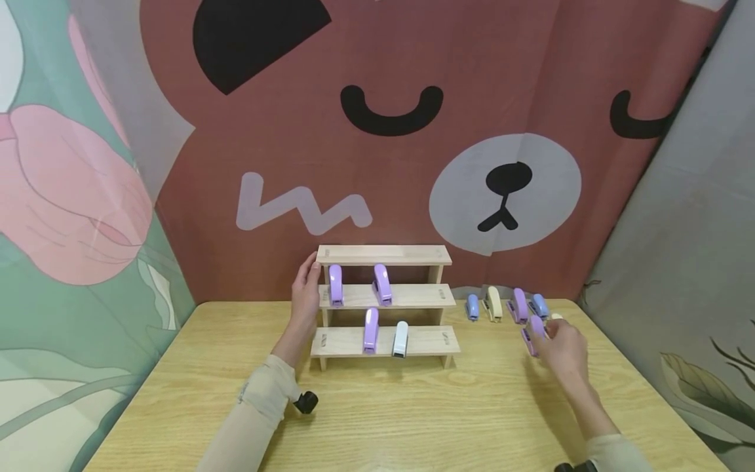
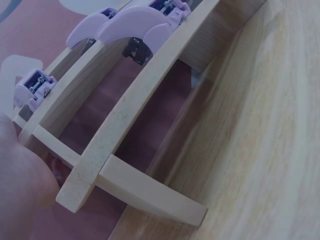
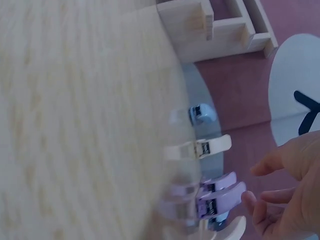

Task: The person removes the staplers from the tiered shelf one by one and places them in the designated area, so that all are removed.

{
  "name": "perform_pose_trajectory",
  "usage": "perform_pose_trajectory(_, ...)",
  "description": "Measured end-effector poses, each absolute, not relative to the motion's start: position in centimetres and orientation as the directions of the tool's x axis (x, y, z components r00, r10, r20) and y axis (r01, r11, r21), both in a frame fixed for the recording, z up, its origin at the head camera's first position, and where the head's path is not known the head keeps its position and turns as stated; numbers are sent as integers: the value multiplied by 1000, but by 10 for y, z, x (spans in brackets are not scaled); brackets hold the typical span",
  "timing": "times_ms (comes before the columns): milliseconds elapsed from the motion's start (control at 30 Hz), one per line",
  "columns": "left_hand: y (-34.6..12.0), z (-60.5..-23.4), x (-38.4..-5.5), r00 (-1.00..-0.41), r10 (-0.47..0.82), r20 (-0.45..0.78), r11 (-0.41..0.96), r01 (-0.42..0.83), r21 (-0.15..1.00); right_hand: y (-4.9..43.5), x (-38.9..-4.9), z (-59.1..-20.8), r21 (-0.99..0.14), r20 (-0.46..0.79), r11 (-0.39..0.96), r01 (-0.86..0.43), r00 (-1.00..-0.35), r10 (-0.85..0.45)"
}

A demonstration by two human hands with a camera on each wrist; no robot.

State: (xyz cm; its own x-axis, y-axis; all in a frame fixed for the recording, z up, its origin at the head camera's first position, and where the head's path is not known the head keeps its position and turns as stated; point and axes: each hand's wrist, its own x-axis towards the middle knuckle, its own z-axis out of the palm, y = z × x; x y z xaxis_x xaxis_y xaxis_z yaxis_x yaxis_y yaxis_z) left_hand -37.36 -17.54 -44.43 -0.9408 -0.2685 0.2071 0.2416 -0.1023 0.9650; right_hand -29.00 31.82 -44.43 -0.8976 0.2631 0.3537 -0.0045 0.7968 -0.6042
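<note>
A three-tier wooden rack point(image 1: 413, 341) holds several small staplers. Two purple staplers point(image 1: 335, 285) stand on its middle shelf; the lowest bears a purple stapler point(image 1: 370, 330) and a pale white-blue one point(image 1: 400, 338). My left hand point(image 1: 305, 295) grips the rack's left side near the top shelf, and a fingertip point(image 2: 59, 170) shows through the frame. At the right, my right hand point(image 1: 566, 351) hovers by the nearest purple stapler point(image 1: 533, 334). In the right wrist view its loosely bent fingers point(image 3: 267, 167) are apart from that purple stapler point(image 3: 225, 200). A cream stapler point(image 1: 556, 316) is partly hidden behind this hand.
Behind the right hand, a blue stapler point(image 1: 472, 307), a cream one point(image 1: 493, 304), a purple one point(image 1: 518, 305) and another blue one point(image 1: 538, 305) line the back of the wooden table point(image 1: 413, 419). A printed bear curtain point(image 1: 401, 183) hangs behind.
</note>
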Motion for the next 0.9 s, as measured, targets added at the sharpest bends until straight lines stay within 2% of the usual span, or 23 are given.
perform_pose_trajectory(167, -176, -441, -372, -944, -264, 196, -101, 229, 968, 303, -284, -428, -627, 384, 778, -46, -887, 257)
perform_pose_trajectory(400, -171, -422, -354, -945, -261, 199, -78, 226, 971, 276, -278, -410, -612, 492, 780, -135, -837, 241)
perform_pose_trajectory(667, -170, -422, -352, -943, -260, 208, -78, 235, 969, 248, -270, -400, -639, 524, 743, -199, -819, 232)
perform_pose_trajectory(900, -170, -419, -350, -944, -255, 207, -71, 232, 970, 220, -266, -399, -632, 631, 707, -317, -740, 233)
